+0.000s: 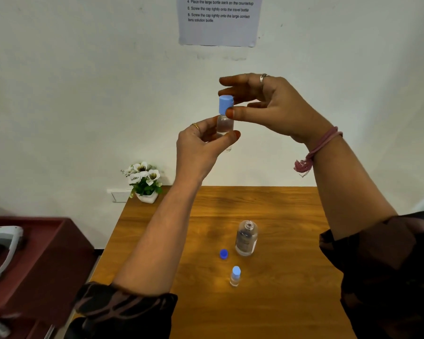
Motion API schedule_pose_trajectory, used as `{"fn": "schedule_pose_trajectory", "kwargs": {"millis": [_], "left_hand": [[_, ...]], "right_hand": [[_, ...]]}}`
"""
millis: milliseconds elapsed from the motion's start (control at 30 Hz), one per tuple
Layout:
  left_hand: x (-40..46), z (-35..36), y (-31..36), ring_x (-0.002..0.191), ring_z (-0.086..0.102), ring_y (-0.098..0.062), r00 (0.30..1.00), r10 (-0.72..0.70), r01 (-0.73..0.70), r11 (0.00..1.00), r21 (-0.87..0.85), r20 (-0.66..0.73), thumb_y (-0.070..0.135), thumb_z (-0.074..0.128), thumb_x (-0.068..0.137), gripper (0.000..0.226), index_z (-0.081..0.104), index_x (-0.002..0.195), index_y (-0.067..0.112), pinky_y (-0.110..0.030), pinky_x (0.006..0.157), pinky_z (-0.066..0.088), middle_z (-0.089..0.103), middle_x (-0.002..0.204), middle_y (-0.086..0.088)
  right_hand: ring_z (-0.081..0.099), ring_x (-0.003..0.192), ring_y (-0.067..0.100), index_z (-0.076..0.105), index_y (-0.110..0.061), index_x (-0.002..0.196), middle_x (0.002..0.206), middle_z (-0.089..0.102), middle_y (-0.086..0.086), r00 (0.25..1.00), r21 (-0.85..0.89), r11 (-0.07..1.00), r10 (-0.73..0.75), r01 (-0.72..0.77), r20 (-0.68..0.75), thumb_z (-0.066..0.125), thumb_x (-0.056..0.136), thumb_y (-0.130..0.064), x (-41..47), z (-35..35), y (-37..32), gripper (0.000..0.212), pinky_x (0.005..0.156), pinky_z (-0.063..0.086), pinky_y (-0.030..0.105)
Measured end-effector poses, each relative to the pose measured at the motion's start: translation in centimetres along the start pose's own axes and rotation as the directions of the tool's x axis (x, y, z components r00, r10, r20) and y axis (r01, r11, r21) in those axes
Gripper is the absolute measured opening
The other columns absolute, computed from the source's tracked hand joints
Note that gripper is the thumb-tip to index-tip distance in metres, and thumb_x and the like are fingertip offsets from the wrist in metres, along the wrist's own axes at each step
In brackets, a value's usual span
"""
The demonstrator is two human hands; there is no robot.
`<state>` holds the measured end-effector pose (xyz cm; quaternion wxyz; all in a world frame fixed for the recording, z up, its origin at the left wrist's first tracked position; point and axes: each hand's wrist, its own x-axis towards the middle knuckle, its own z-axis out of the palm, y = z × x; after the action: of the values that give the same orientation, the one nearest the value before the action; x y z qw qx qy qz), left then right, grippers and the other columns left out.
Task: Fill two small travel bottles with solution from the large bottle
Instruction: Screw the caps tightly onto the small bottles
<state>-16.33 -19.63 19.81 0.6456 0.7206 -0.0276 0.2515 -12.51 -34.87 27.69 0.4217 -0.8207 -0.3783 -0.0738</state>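
My left hand (201,145) grips a small clear travel bottle (224,124) raised high above the table. Its light blue cap (225,104) is pinched between the thumb and fingers of my right hand (267,106). On the wooden table (291,277) stands the large clear bottle (246,238), uncapped and upright. Its dark blue cap (223,253) lies just left of it. A second small travel bottle (235,276) with a light blue cap stands upright nearer to me.
A white pot of flowers (145,182) sits at the table's back left corner. A dark red cabinet (47,260) with a white device (3,250) on it stands to the left. An instruction sheet (218,20) hangs on the wall.
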Motion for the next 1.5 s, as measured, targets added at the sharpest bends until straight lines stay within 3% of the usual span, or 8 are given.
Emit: {"fn": "schedule_pose_trajectory", "kwargs": {"millis": [233, 333, 433, 567, 733, 1167, 1367, 1500], "left_hand": [[-0.2, 0.3, -0.3, 0.088, 0.069, -0.007, 1.0, -0.012, 0.012, 1.0, -0.004, -0.014, 0.024, 0.079, 0.077, 0.035, 0.071, 0.11, 0.02, -0.017, 0.075, 0.053, 0.075, 0.094, 0.009], [-0.1, 0.3, -0.3, 0.088, 0.07, -0.005, 1.0, -0.012, 0.012, 1.0, -0.01, -0.008, 0.025, 0.079, 0.077, 0.032, 0.072, 0.108, 0.024, -0.016, 0.073, 0.054, 0.075, 0.095, 0.01], [0.0, 0.3, -0.4, 0.089, 0.071, -0.009, 1.0, -0.009, 0.009, 0.999, -0.031, -0.007, 0.024, 0.08, 0.076, 0.03, 0.072, 0.105, 0.025, -0.021, 0.076, 0.057, 0.076, 0.094, 0.009], [0.0, 0.6, -0.5, 0.085, 0.07, -0.006, 1.0, 0.0, 0.0, 1.0, -0.025, -0.003, 0.024, 0.08, 0.076, 0.027, 0.07, 0.101, 0.03, -0.016, 0.072, 0.055, 0.075, 0.091, 0.011], [0.1, 0.7, -0.6, 0.088, 0.07, -0.006, 1.0, -0.011, 0.011, 0.999, -0.033, -0.009, 0.025, 0.079, 0.077, 0.028, 0.07, 0.103, 0.03, -0.016, 0.073, 0.055, 0.075, 0.094, 0.011], [0.1, 0.9, -0.1, 0.093, 0.07, -0.012, 0.999, -0.033, 0.032, 0.999, -0.038, -0.016, 0.022, 0.079, 0.078, 0.028, 0.071, 0.105, 0.025, -0.027, 0.082, 0.058, 0.075, 0.098, 0.005], [0.0, 0.8, -0.1, 0.094, 0.07, -0.013, 0.999, -0.044, 0.043, 0.999, -0.026, -0.022, 0.024, 0.079, 0.078, 0.029, 0.071, 0.106, 0.023, -0.036, 0.087, 0.058, 0.075, 0.098, 0.003], [0.0, 0.8, 0.0, 0.096, 0.07, -0.015, 0.998, -0.05, 0.049, 0.998, -0.033, -0.027, 0.023, 0.079, 0.078, 0.038, 0.07, 0.114, 0.016, -0.039, 0.089, 0.057, 0.075, 0.1, 0.0]], "right_hand": [[0.061, 0.09, 0.004, 0.058, -0.021, 0.114, 0.103, 0.061, -0.011, 0.992, 0.002, 0.998, 0.055, -0.055, -0.112, 0.077, 0.075, -0.035, 0.7, 1.5, 0.2, 0.044, 0.069, 0.044, 0.004], [0.061, 0.108, 0.008, 0.048, -0.024, 0.132, 0.126, 0.059, -0.007, 0.996, 0.14, 0.988, 0.076, -0.07, -0.039, 0.069, 0.083, -0.033, 0.1, 1.6, 0.8, 0.054, 0.086, 0.051, 0.017], [0.064, 0.108, 0.013, 0.057, -0.015, 0.125, 0.117, 0.066, 0.002, 0.992, 0.259, 0.965, 0.061, -0.032, -0.106, 0.069, 0.085, -0.017, -0.1, 2.2, 1.5, 0.041, 0.095, 0.052, 0.03], [0.064, 0.092, 0.011, 0.059, -0.017, 0.112, 0.1, 0.065, -0.001, 0.965, 0.313, 0.947, 0.14, -0.065, -0.223, 0.079, 0.075, -0.022, 0.2, 3.5, 2.0, 0.042, 0.082, 0.054, 0.024], [0.062, 0.112, 0.015, 0.051, -0.015, 0.13, 0.124, 0.063, 0.004, 0.988, 0.494, 0.867, 0.124, -0.06, -0.097, 0.066, 0.086, -0.014, -0.3, 3.2, 2.8, 0.046, 0.093, 0.051, 0.028], [0.065, 0.107, 0.009, 0.06, -0.016, 0.121, 0.112, 0.069, -0.003, 0.972, 0.572, 0.819, 0.169, -0.045, -0.166, 0.067, 0.085, -0.014, -0.5, 3.4, 3.2, 0.036, 0.081, 0.05, 0.016], [0.067, 0.095, 0.017, 0.064, -0.015, 0.108, 0.098, 0.069, 0.003, 0.945, 0.573, 0.819, 0.204, -0.023, -0.254, 0.078, 0.074, -0.009, -0.2, 4.1, 3.1, 0.037, 0.082, 0.055, 0.027], [0.064, 0.11, 0.021, 0.06, -0.018, 0.12, 0.116, 0.067, 0.005, 0.975, 0.611, 0.79, 0.164, -0.038, -0.152, 0.071, 0.082, -0.011, -0.4, 4.3, 3.4, 0.041, 0.094, 0.052, 0.032]]}}
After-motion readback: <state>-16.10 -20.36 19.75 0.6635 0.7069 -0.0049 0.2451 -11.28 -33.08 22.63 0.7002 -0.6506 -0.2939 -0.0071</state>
